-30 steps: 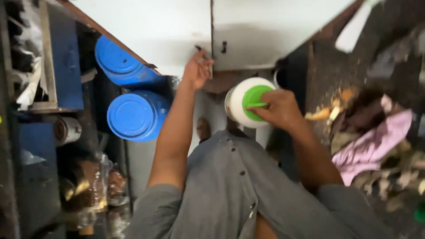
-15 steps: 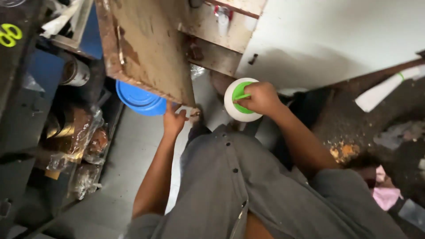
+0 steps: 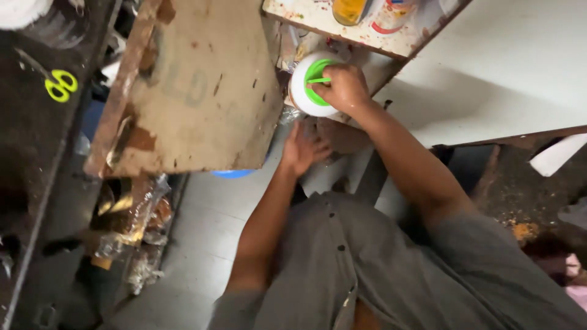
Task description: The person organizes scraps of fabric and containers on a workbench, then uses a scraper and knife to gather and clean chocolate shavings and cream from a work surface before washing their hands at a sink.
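1. Our right hand (image 3: 343,87) grips a white container with a green lid (image 3: 310,84), fingers closed over the lid's handle, raised to the lower edge of a stained shelf (image 3: 367,36).
2. Our left hand (image 3: 304,148) is spread wide, empty, below the container, beside a worn wooden door (image 3: 195,91).
3. Bottles (image 3: 351,9) stand on the shelf just above the right hand.
4. Status, as we judge it: container lifted to shelf level but not yet set down; placing it is left.
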